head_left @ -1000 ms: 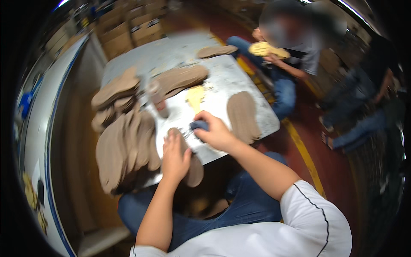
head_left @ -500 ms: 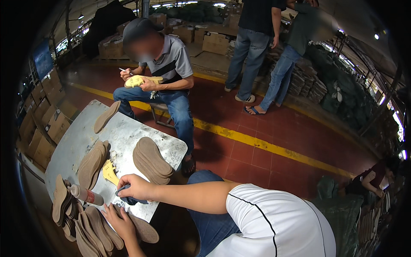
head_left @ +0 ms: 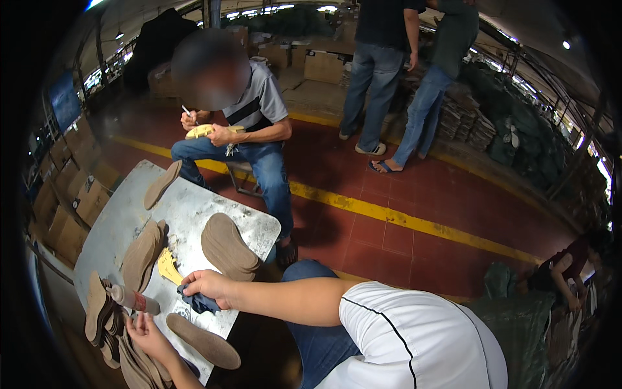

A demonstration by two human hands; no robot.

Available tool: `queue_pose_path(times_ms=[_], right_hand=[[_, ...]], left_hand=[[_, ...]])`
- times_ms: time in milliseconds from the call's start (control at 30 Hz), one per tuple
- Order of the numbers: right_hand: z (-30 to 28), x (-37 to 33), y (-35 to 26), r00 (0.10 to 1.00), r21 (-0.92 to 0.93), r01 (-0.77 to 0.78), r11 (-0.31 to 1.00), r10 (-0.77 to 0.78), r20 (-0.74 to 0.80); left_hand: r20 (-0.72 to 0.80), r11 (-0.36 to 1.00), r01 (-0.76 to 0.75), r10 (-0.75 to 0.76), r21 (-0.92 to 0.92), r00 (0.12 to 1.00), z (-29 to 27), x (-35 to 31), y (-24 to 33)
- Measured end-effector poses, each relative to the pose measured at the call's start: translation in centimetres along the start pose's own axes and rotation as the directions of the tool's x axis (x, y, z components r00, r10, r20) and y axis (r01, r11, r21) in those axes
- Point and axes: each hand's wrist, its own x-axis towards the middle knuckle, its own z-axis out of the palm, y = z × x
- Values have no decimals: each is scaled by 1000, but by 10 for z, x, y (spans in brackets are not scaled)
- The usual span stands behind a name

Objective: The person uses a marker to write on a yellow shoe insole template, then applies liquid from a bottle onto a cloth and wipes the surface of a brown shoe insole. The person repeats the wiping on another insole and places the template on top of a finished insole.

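Note:
My right hand [head_left: 208, 286] rests on the grey metal table [head_left: 116, 220], closed on a dark blue cloth [head_left: 196, 303]. Just beyond it lies a yellow shoe insole [head_left: 168, 266]. My left hand [head_left: 148, 332] sits at the table's near edge, fingers spread, next to a brown insole [head_left: 204, 340] and the fanned stack of brown insoles [head_left: 113, 330]. A small bottle with a red band [head_left: 133, 299] lies on its side between my hands.
Two more stacks of brown insoles [head_left: 228, 245] [head_left: 141, 254] and a single one [head_left: 162, 184] lie on the table. A seated person [head_left: 236, 129] works across it on a yellow sole. Two people [head_left: 405, 71] stand beyond a yellow floor line [head_left: 414, 223]. Cardboard boxes [head_left: 68, 207] line the left.
The view has swung up and to the right, from the tabletop toward the room. My right hand stays on the cloth; my left hand has slid toward the near table edge.

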Motion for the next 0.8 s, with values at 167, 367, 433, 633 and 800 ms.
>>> queue_pose_path(times_ms=[167, 367, 433, 633, 800], right_hand=[[-6, 3, -1, 993, 30, 35, 999, -31, -115], [-3, -5, -12, 996, 157, 70, 985, -60, -70], [1, -5, -15, 997, 168, 64, 984, -55, -60], [5, -6, -18, 999, 100, 43, 994, -46, 28], [12, -10, -13, 977, -178, 202, 963, -185, 104]], left_hand=[[-225, 881, -3, 124, 474, 966, 25, 44, -22], [-277, 829, -34, 225, 559, 934, 44, 67, -50], [-223, 904, -74, 183, 422, 958, 44, 75, -58], [6, 974, -89, 89, 208, 996, 36, 95, -69], [-45, 988, -142, 145, 66, 988, 42, 84, -40]])
